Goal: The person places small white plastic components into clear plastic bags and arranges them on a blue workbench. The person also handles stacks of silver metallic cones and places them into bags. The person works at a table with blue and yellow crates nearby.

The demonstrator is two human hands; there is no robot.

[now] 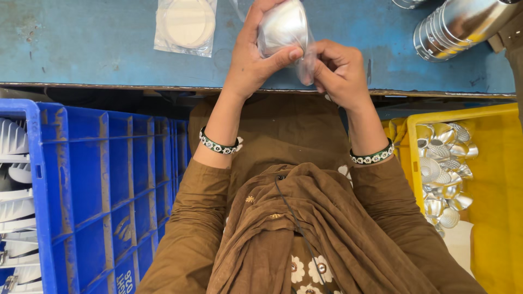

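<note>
My left hand [256,54] grips a shiny silver reflector cup [283,24] above the blue worktable [98,49]. A thin clear plastic bag [306,68] is wrapped over the cup, and my right hand [338,71] pinches the loose plastic just below and to the right of it. Both wrists wear beaded bangles, and brown sleeves cover my forearms.
A clear packet with round white discs [185,24] lies on the table at the left. A stack of silver cups [457,27] lies at the top right. A blue crate [109,179] stands at my left, and a yellow crate [490,179] holds several silver reflectors [444,169].
</note>
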